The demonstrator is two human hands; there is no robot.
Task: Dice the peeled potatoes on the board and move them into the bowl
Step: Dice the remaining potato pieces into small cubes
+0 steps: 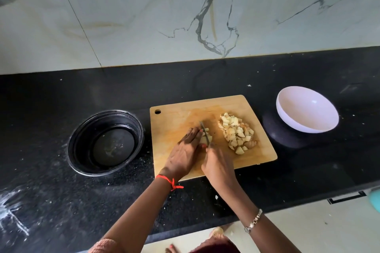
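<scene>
A wooden cutting board [176,117] lies on the black counter. A pile of diced potato [236,131] sits on its right half. Near the board's middle, my left hand [185,152] holds down a piece of peeled potato [205,136], fingers curled over it. My right hand [219,164] grips a small knife [204,129] whose blade is set into that piece, just right of my left fingertips. The knife handle is hidden inside my fist. A white bowl [306,109] stands tilted to the right of the board and holds nothing.
A black round container [82,141] sits left of the board, holding nothing. The marble wall rises behind the counter. The counter's front edge [267,211] runs below my forearms, with a drawer handle [347,197] at the lower right. Small scraps speckle the counter.
</scene>
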